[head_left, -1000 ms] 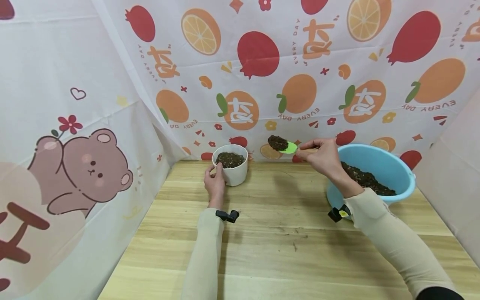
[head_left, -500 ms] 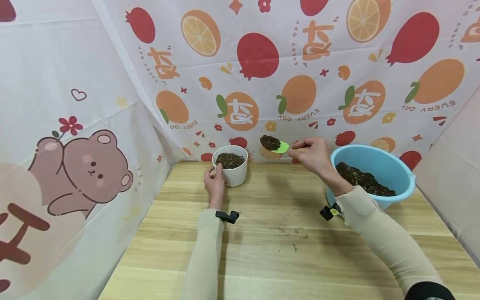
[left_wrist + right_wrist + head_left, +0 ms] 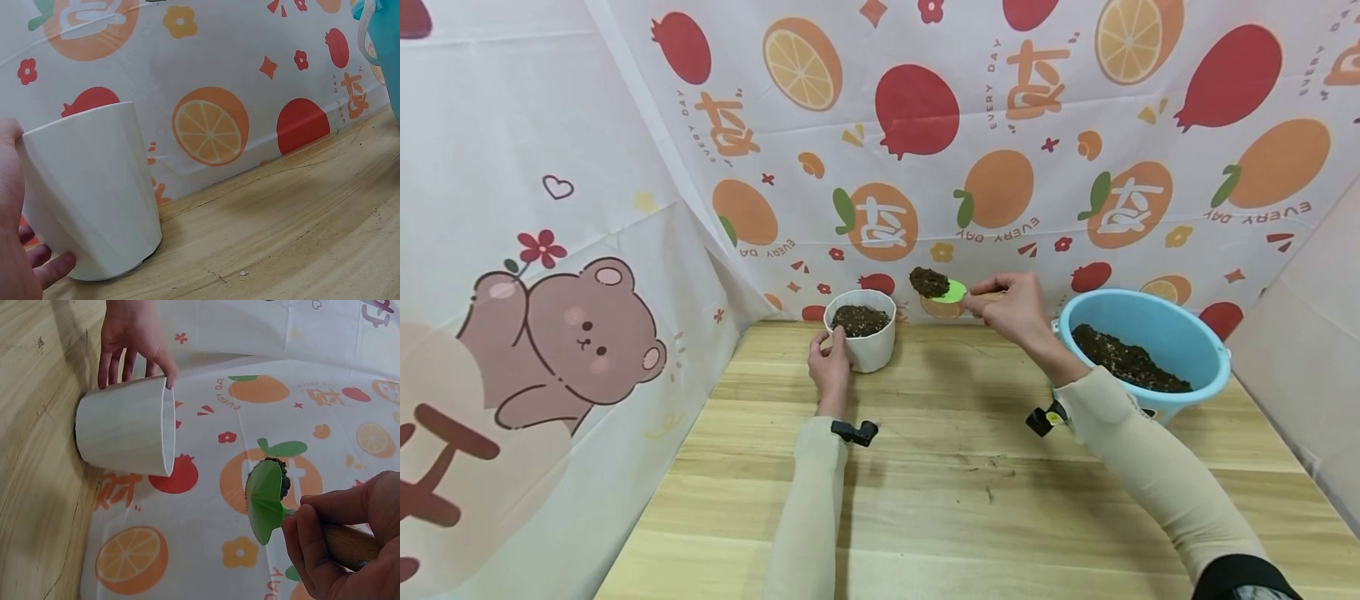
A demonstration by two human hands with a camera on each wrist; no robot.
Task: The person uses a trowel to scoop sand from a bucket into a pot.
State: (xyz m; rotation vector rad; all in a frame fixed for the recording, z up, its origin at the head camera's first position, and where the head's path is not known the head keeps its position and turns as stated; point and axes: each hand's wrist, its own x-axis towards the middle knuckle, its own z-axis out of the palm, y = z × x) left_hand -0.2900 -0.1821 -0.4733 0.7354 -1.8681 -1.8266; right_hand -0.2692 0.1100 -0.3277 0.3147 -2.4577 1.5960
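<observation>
My left hand (image 3: 830,372) holds a white flower pot (image 3: 872,354) by its left side, thumb at the rim and fingers along the outer wall. Dark soil (image 3: 859,320) shows inside the pot, which stands upright on the table. My right hand (image 3: 1011,308) grips the wooden handle (image 3: 350,545) of a small trowel with a green blade (image 3: 265,499). A heap of dark soil (image 3: 929,282) sits on the blade, held in the air to the right of the pot and above its rim. In the left wrist view the trowel does not appear.
A light blue bucket (image 3: 1206,367) partly filled with soil (image 3: 1127,360) stands at the right, beside my right forearm. Soil crumbs (image 3: 989,493) are scattered on the wooden table (image 3: 940,533). A fruit-printed cloth (image 3: 820,150) hangs right behind the table's back edge.
My right hand has moved left with the loaded trowel, away from the bucket and closer to the pot. The left hand and the pot have stayed in place.
</observation>
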